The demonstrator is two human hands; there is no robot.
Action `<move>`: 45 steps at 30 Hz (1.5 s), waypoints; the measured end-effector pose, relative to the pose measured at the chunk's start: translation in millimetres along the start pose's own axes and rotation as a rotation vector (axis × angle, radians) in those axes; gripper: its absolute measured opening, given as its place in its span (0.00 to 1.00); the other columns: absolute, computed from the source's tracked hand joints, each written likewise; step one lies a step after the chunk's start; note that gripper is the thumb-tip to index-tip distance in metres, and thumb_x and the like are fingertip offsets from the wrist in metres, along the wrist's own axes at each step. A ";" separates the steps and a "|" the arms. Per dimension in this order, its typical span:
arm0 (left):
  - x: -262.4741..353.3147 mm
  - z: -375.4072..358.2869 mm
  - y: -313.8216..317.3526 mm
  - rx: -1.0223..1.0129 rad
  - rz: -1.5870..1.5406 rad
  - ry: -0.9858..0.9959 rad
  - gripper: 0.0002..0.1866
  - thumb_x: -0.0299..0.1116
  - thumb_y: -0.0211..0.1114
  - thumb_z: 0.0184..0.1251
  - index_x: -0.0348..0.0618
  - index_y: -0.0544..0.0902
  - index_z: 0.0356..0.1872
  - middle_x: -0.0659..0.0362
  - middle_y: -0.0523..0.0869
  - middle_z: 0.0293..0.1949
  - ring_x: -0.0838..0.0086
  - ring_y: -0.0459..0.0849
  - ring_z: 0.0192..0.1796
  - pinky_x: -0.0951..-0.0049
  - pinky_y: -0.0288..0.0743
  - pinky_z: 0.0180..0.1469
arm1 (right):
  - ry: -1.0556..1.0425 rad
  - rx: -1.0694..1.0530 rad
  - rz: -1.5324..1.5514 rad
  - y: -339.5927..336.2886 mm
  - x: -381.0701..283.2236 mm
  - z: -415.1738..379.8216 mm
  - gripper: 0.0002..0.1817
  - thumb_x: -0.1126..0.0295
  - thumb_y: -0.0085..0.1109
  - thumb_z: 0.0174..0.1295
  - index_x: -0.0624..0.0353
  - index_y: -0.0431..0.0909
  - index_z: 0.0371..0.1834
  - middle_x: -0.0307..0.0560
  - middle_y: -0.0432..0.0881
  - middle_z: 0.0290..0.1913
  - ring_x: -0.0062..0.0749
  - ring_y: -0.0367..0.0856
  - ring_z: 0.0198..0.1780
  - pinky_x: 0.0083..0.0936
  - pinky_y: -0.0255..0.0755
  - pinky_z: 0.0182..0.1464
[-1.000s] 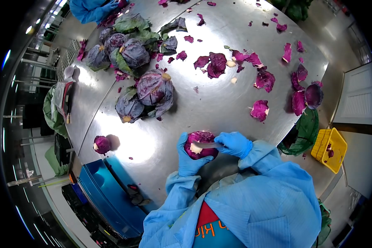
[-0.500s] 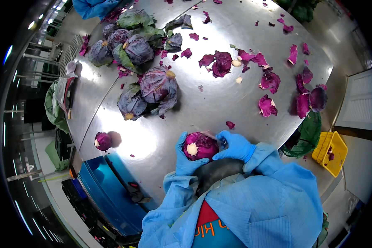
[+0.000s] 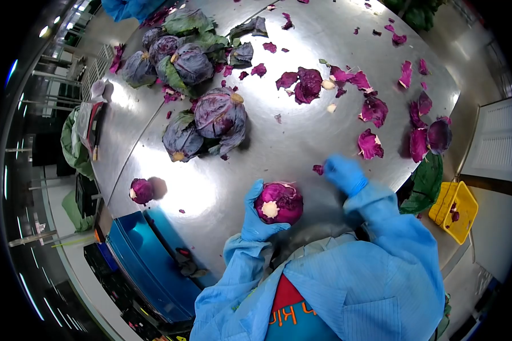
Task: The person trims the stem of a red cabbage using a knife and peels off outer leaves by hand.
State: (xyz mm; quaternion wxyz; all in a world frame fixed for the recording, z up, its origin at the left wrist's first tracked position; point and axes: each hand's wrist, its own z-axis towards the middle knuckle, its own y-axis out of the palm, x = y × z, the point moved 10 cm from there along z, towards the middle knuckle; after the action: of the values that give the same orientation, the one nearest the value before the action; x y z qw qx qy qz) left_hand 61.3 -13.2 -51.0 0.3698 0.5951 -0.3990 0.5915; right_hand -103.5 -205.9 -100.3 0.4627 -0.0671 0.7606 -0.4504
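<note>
A peeled red cabbage (image 3: pixel 281 203), its pale cut stem facing me, rests in my left hand (image 3: pixel 256 215), whose gloved fingers wrap its left side. My right hand (image 3: pixel 343 174), in a blue glove, is up and to the right over the metal table (image 3: pixel 301 142), smeared by motion; its fingers are hard to make out. A small purple leaf piece (image 3: pixel 318 169) shows just left of its fingertips. Two large unpeeled cabbages (image 3: pixel 216 113) sit beyond my left hand. A small peeled cabbage (image 3: pixel 141 191) lies farther left.
More leafy cabbages (image 3: pixel 192 63) are at the back left. Torn purple leaves (image 3: pixel 373 111) are scattered across the right side. A blue bin (image 3: pixel 148 267) stands at the lower left, a yellow basket (image 3: pixel 458 213) beyond the right edge. Another person's blue sleeve (image 3: pixel 129 8) shows at the top.
My right hand has left the cabbage and moved up and right. My left hand still holds the cabbage, which has shifted slightly right.
</note>
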 end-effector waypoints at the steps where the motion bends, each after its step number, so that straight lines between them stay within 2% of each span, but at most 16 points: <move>1: -1.8 0.0 2.1 -0.021 -0.025 0.012 0.64 0.44 0.88 0.28 0.40 0.56 0.70 0.50 0.63 0.69 0.60 0.65 0.70 0.61 0.58 0.73 | 0.064 0.121 -0.024 -20.9 14.8 7.3 0.13 0.57 0.61 0.60 0.53 0.78 0.41 0.50 0.83 0.35 0.48 0.83 0.37 0.40 0.77 0.39; 3: -5.1 0.0 8.1 -0.070 -0.022 0.030 0.64 0.45 0.88 0.29 0.40 0.56 0.70 0.50 0.62 0.69 0.59 0.64 0.70 0.60 0.56 0.73 | 0.197 0.362 -0.072 -60.8 35.2 6.9 0.17 0.55 0.63 0.59 0.54 0.78 0.45 0.51 0.84 0.36 0.48 0.83 0.39 0.40 0.77 0.40; 8: 5.0 8.9 22.3 -0.205 0.104 0.039 0.62 0.49 0.86 0.31 0.40 0.58 0.70 0.46 0.61 0.71 0.54 0.62 0.72 0.58 0.55 0.74 | 0.128 -0.238 0.635 44.6 -39.7 3.5 0.26 0.50 0.65 0.59 0.57 0.78 0.54 0.48 0.84 0.36 0.37 0.83 0.36 0.34 0.76 0.38; 11: 13.8 9.3 20.5 -0.249 0.328 0.148 0.65 0.46 0.88 0.27 0.42 0.57 0.71 0.50 0.59 0.71 0.59 0.64 0.71 0.61 0.57 0.73 | 0.457 -0.607 0.911 73.5 -49.4 -8.6 0.28 0.50 0.66 0.59 0.58 0.78 0.55 0.48 0.84 0.39 0.36 0.83 0.37 0.33 0.77 0.41; 14: -6.9 4.3 16.5 -0.198 0.200 0.052 0.66 0.49 0.88 0.26 0.41 0.58 0.71 0.49 0.59 0.71 0.58 0.64 0.71 0.61 0.56 0.73 | 0.405 -0.527 0.808 67.7 -51.2 -4.7 0.27 0.50 0.63 0.61 0.59 0.78 0.55 0.50 0.85 0.40 0.40 0.84 0.38 0.34 0.77 0.43; 15: -3.5 6.3 18.1 -0.188 0.203 0.044 0.64 0.49 0.87 0.28 0.41 0.59 0.71 0.48 0.60 0.71 0.55 0.63 0.71 0.59 0.56 0.73 | -0.035 -0.289 0.640 60.9 -57.5 8.8 0.23 0.52 0.60 0.64 0.59 0.78 0.52 0.52 0.85 0.38 0.44 0.85 0.38 0.35 0.77 0.42; 18: 10.6 8.9 20.3 -0.170 0.288 0.057 0.61 0.51 0.85 0.30 0.40 0.62 0.70 0.44 0.62 0.70 0.51 0.63 0.72 0.57 0.56 0.73 | -0.116 -0.257 0.478 45.2 -69.8 6.2 0.20 0.53 0.57 0.66 0.60 0.78 0.47 0.54 0.85 0.38 0.45 0.85 0.40 0.35 0.77 0.43; 20: 14.4 9.5 20.9 -0.199 0.447 0.119 0.64 0.54 0.86 0.25 0.39 0.62 0.70 0.45 0.62 0.71 0.54 0.64 0.71 0.60 0.57 0.73 | -0.096 -0.243 0.490 44.1 -67.4 6.8 0.18 0.55 0.58 0.65 0.60 0.78 0.44 0.54 0.84 0.36 0.41 0.85 0.39 0.34 0.77 0.42; 27: 10.8 7.5 20.8 -0.149 0.339 0.166 0.63 0.54 0.85 0.27 0.39 0.62 0.70 0.43 0.62 0.71 0.52 0.64 0.71 0.59 0.56 0.73 | 0.020 -0.182 0.553 54.4 -47.3 15.7 0.14 0.59 0.62 0.63 0.59 0.79 0.38 0.53 0.83 0.29 0.32 0.83 0.32 0.30 0.76 0.37; 30: 16.3 7.2 17.8 -0.120 0.277 0.139 0.60 0.50 0.85 0.30 0.38 0.63 0.70 0.43 0.64 0.70 0.50 0.64 0.71 0.57 0.57 0.72 | 0.019 -0.159 0.524 51.6 -52.2 16.8 0.13 0.60 0.62 0.62 0.59 0.78 0.38 0.52 0.82 0.29 0.34 0.83 0.31 0.30 0.75 0.35; 33: 15.0 5.6 17.9 -0.108 0.260 0.172 0.60 0.50 0.85 0.29 0.38 0.64 0.69 0.44 0.64 0.70 0.51 0.63 0.72 0.57 0.57 0.72 | -0.134 -0.141 0.483 43.0 -63.6 16.2 0.11 0.61 0.60 0.61 0.58 0.77 0.37 0.54 0.81 0.32 0.44 0.82 0.31 0.33 0.75 0.36; 36: 15.6 3.5 18.9 -0.105 0.279 0.212 0.60 0.50 0.86 0.28 0.39 0.65 0.69 0.45 0.65 0.69 0.51 0.63 0.72 0.57 0.57 0.72 | -0.257 -0.195 0.183 32.6 -74.5 15.4 0.12 0.58 0.57 0.62 0.55 0.77 0.36 0.54 0.81 0.33 0.52 0.81 0.33 0.38 0.75 0.36; 39: 19.9 1.9 21.3 -0.102 0.403 0.215 0.60 0.47 0.86 0.30 0.40 0.63 0.70 0.45 0.65 0.69 0.50 0.63 0.71 0.56 0.57 0.72 | -0.325 -0.220 0.109 29.1 -81.7 17.7 0.12 0.57 0.54 0.62 0.53 0.77 0.35 0.53 0.81 0.33 0.53 0.80 0.34 0.41 0.74 0.36; 42: 25.8 4.9 25.3 -0.102 0.370 0.158 0.61 0.46 0.85 0.32 0.40 0.59 0.71 0.44 0.63 0.69 0.49 0.61 0.72 0.55 0.57 0.72 | -0.422 -0.071 0.032 18.7 -94.4 16.7 0.10 0.58 0.54 0.63 0.52 0.77 0.35 0.52 0.80 0.32 0.52 0.80 0.33 0.41 0.74 0.36; 43: 34.5 5.5 29.5 -0.083 0.504 0.189 0.60 0.47 0.84 0.35 0.38 0.57 0.70 0.43 0.63 0.68 0.51 0.63 0.71 0.57 0.56 0.73 | -0.399 -0.069 -0.026 21.1 -95.2 15.5 0.09 0.59 0.53 0.62 0.51 0.77 0.34 0.52 0.80 0.31 0.53 0.80 0.33 0.42 0.75 0.36; 45: 28.7 4.8 32.4 -0.028 0.669 0.020 0.59 0.50 0.83 0.35 0.33 0.59 0.68 0.40 0.64 0.67 0.48 0.62 0.70 0.54 0.57 0.72 | -0.366 -0.070 -0.041 30.5 -95.3 11.2 0.10 0.58 0.54 0.62 0.51 0.77 0.33 0.53 0.80 0.30 0.53 0.81 0.33 0.43 0.75 0.35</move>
State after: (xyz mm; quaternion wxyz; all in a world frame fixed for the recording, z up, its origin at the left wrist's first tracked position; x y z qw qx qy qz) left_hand 33.2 -31.8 -23.5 0.1672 0.4199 -0.5768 0.6804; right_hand -31.8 -145.6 -63.7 0.5814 -0.1795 0.6776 -0.4130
